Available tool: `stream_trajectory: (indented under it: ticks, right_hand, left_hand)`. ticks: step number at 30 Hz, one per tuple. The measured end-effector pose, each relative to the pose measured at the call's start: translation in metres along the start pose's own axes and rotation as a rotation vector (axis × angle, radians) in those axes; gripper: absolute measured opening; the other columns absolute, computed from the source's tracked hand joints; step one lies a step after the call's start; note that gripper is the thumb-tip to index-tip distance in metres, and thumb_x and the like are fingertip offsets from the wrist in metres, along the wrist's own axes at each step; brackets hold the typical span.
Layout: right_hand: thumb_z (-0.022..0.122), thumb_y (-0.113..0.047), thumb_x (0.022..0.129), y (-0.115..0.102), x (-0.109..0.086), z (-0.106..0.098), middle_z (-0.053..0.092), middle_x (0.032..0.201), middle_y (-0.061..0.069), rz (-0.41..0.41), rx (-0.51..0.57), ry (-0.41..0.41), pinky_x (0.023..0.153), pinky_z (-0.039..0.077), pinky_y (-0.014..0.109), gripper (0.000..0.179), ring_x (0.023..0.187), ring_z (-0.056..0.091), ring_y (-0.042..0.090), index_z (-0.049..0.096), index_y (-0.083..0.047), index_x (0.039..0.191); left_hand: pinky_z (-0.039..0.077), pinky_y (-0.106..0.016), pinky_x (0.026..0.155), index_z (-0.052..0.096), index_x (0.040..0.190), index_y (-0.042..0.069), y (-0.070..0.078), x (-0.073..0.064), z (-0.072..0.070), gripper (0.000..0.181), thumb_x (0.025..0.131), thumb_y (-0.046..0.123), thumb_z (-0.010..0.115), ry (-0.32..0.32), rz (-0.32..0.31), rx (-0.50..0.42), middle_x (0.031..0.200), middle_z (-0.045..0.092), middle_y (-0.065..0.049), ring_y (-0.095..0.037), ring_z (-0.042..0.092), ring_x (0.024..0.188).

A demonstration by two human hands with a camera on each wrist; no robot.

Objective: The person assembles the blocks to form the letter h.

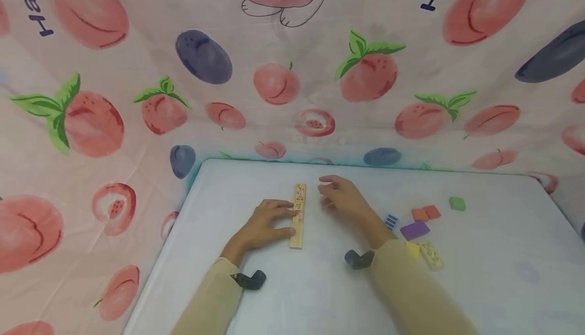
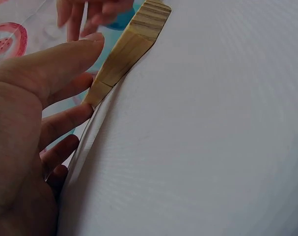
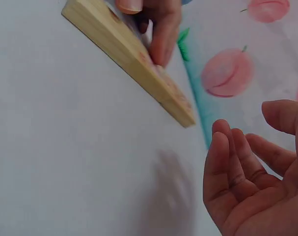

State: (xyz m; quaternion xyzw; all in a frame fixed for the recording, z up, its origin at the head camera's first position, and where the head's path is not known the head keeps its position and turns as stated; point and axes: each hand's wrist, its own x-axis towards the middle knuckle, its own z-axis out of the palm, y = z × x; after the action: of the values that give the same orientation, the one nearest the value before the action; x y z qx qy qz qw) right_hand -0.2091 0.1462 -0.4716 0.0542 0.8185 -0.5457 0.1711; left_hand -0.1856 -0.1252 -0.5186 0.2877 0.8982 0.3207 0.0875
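Note:
A narrow wooden strip [image 1: 296, 239] with small printed figures on its upper part lies lengthwise on the white table. My left hand [image 1: 267, 224] is at its left side, fingertips on the strip's edge and top, thumb by the near part. In the left wrist view the thumb stands apart from the wood [image 2: 124, 56], while other fingertips meet its end. To the right of the strip, my right hand [image 1: 345, 200] is raised with loosely bent fingers and nothing in them. The right wrist view has this hand [image 3: 257, 182] apart from the strip [image 3: 129, 56].
Right of my right forearm lie a blue-and-white striped piece [image 1: 391, 222], a purple block [image 1: 415, 230], orange [image 1: 419, 214] and red [image 1: 431, 211] pieces, a green block [image 1: 457, 203], a yellow piece [image 1: 413, 249] and a patterned pale tile [image 1: 431, 255]. Fruit-printed cloth [image 1: 274, 40] hangs behind the table.

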Motion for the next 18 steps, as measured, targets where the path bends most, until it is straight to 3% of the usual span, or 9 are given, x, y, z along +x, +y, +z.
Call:
stream_trajectory:
  ticks: [8,13,18]
  right_hand:
    - [0.056,-0.042,0.104,0.007,-0.049,-0.06,0.07,0.121,0.015,-0.131,-0.257,-0.009,0.083,0.06,0.035,0.045,0.094,0.071,0.019,0.062,-0.011,0.136]
    - [0.057,-0.042,0.104,0.018,-0.078,-0.088,0.072,0.115,0.012,-0.127,-0.363,0.033,0.077,0.056,0.034,0.041,0.089,0.07,0.017,0.067,-0.012,0.13]
    - [0.056,-0.046,0.103,0.032,-0.102,-0.113,0.072,0.116,0.013,-0.085,-0.432,0.068,0.071,0.056,0.036,0.045,0.092,0.068,0.024,0.067,-0.011,0.129]
  left_hand:
    - [0.029,-0.055,0.116,0.065,0.137,0.035,0.001,-0.002,0.001,0.051,0.089,0.05,0.075,-0.005,-0.001,-0.015,0.149,0.055,0.009,-0.022,0.039,0.142]
    - [0.029,-0.054,0.116,0.065,0.138,0.035,0.0,-0.001,0.001,0.052,0.09,0.05,0.074,-0.017,-0.001,-0.017,0.149,0.054,0.009,-0.021,0.039,0.142]
    - [0.029,-0.055,0.116,0.064,0.138,0.035,0.0,0.0,0.0,0.052,0.09,0.05,0.074,-0.016,-0.001,-0.01,0.15,0.054,0.009,-0.021,0.039,0.142]
